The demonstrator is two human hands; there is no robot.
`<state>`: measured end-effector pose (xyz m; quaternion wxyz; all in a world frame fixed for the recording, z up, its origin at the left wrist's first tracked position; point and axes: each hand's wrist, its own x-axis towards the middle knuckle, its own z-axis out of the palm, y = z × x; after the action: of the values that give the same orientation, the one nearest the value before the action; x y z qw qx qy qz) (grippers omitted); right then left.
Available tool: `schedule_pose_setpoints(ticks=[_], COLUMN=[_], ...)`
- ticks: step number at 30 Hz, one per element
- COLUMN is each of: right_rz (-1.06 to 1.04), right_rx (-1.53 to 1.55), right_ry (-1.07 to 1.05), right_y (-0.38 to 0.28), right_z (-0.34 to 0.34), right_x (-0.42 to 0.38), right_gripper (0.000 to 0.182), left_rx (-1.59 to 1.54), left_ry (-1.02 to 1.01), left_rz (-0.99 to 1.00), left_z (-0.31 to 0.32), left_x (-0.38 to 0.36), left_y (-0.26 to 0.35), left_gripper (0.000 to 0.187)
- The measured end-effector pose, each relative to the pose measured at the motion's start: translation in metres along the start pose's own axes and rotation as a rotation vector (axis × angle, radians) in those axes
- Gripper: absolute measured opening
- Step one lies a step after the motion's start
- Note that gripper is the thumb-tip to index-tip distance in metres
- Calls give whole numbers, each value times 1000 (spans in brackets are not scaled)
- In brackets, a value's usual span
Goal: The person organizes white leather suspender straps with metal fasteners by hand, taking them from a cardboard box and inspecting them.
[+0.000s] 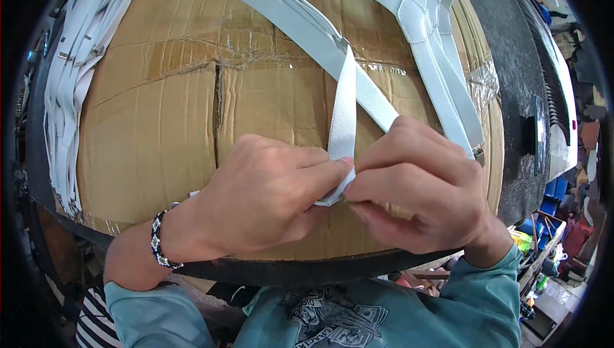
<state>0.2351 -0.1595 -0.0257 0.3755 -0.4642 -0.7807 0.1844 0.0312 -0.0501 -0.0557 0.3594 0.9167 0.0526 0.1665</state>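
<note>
A white elastic strap (343,108) hangs down over the cardboard, and its lower end lies between my two hands. My left hand (275,185) is closed, thumb and fingers pinching that strap end. My right hand (422,188) is closed beside it, its fingertips together at the strap's edge; a tiny dark thing shows at the tips, too small to name. Another white strap (377,99) crosses behind and runs under my right hand. More white straps with a stitched leather-like joint (413,19) lie at the upper right.
Flattened cardboard (147,137) with tape covers the round-looking black table (518,60). A bundle of white straps with metal clips (73,73) lies along the left edge. Blue bins (555,194) and assorted goods stand beyond the table at the right.
</note>
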Motion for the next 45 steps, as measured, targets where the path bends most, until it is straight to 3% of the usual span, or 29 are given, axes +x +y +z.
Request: schedule_pose_setpoints(ticks=[8,12,18,22,27,32,35,38,42,45], right_rz=[-100,-48,100,177,86,17,37,39,172,303], right_rx=[-108,-137,67,61,-56,84,95,119,310,602], right_ry=[-43,-73,146,339,499,624,577,523,345,314], right_y=[1,4,1,16,6,3,-7,-20,-29,-25], right_z=[7,-6,-24,-24,-24,-7,1,5,2,5], right_x=[0,-5,1,-10,-12,-12,-18,-17,-12,-11], right_gripper=[30,25,15,20,22,18,20,25,22,19], left_rx=[26,-26,76,162,262,438,487,546,360,323], left_ry=[-1,-10,36,148,249,295,399,633,666,630], left_rz=[17,-19,55,94,112,209,215,118,-110,-140], left_z=[1,-1,0,0,-9,-11,-19,-31,-23,-5], left_x=[-1,-2,0,2,5,5,10,18,27,24], left_y=[0,1,-3,-4,4,2,2,1,39,47], left_gripper=[30,47,52,61,66,66,59,52,50,58])
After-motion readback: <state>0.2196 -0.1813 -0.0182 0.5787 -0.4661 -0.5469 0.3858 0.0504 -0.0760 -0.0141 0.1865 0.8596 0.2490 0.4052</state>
